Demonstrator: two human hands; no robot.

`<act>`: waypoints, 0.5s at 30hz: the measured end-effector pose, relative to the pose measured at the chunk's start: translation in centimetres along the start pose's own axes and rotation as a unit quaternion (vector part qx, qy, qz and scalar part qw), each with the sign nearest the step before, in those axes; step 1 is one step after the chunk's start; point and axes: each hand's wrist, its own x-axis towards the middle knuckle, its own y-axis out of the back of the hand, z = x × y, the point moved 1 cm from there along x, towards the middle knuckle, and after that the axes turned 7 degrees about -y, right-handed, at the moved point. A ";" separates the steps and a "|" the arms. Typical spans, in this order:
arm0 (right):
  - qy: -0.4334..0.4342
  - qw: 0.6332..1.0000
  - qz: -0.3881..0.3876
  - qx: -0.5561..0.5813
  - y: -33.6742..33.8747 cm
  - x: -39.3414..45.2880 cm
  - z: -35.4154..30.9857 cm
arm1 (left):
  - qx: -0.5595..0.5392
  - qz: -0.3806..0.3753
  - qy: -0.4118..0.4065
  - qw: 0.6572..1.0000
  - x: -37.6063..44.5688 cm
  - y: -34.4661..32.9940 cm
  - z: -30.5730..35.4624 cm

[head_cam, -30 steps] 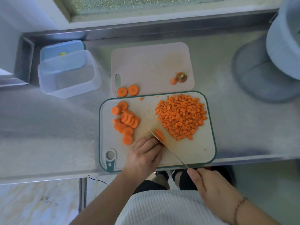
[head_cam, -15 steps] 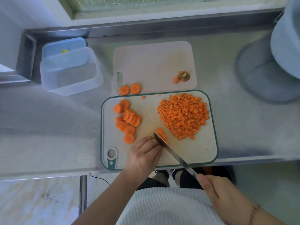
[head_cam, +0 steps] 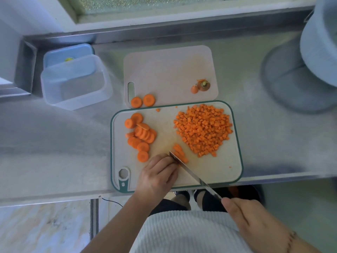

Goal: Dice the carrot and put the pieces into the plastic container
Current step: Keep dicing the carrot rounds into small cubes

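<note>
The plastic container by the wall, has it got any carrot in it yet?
Empty, as far as shows. The plastic container is see-through with nothing orange inside; the diced carrot still lies heaped on the cutting board.

A kitchen: a stainless steel counter (head_cam: 54, 147) under a window, bearing cutting boards (head_cam: 215, 172) and chopped carrot (head_cam: 202, 130).

I see orange diced carrot (head_cam: 203, 128) and orange carrot rounds (head_cam: 140, 134) on a cream cutting board (head_cam: 215, 167) edged in dark green. Far of it I note a pale pink board (head_cam: 169, 70) carrying two more orange slices (head_cam: 142, 101). At far left, I see a translucent whitish plastic container (head_cam: 76, 88) against a light blue lid (head_cam: 67, 52). The knife (head_cam: 191, 173) blade is silver; the counter (head_cam: 54, 136) dull grey steel; the garment (head_cam: 186, 232) white, ribbed.
</note>
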 end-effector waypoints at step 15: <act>0.024 0.995 -0.027 0.090 -0.5 2.5 -2.1 | 0.000 -0.024 -0.012 1.000 0.5 0.5 -0.3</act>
